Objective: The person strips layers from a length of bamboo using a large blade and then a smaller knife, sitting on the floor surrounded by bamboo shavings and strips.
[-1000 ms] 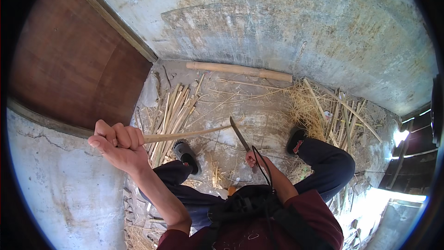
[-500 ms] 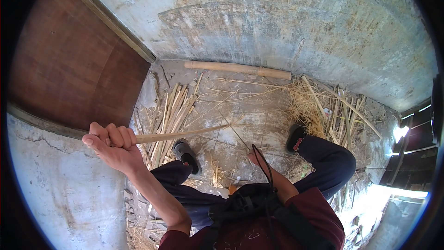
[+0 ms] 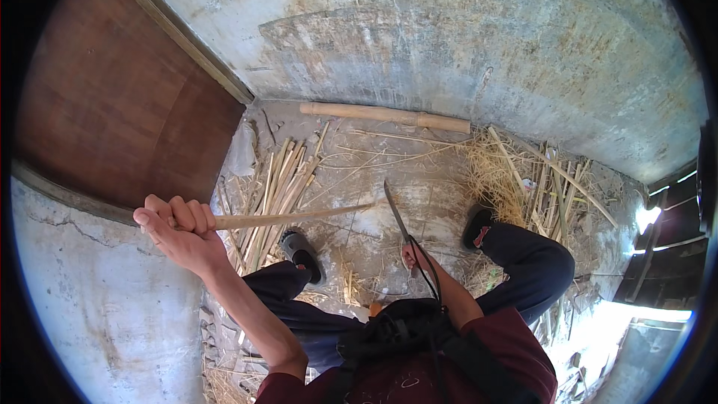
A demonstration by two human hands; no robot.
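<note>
Stained, pale walls (image 3: 464, 37) are enclosing a dusty floor (image 3: 441, 172), with a brown door (image 3: 127, 90) filling the far left. Near its lower edge, the left hand (image 3: 183, 232) is gripping a slim, pale strip (image 3: 292, 218) in a tight fist; the strip is reaching rightward, above the floor. Beside the door a crumpled translucent plastic bag (image 3: 243, 148) is lying; whether it is holding anything cannot be told. Next to it, a bundle of similar strips (image 3: 280, 187) is resting on the floor, seemingly split already. Along the back wall a thicker pole (image 3: 385, 115) is lying, apparently unsplit. At the middle, a long knife (image 3: 396, 209) is pointing away from the body, its blade near the strip's far end; contact cannot be made out. The right hand (image 3: 412, 254) is curling closed around the handle. Farther right, fine shavings (image 3: 495, 179) are heaping beside loose sticks (image 3: 557, 194). Judging by these, much paring seems done, while the held strip is probably needing more.
</note>
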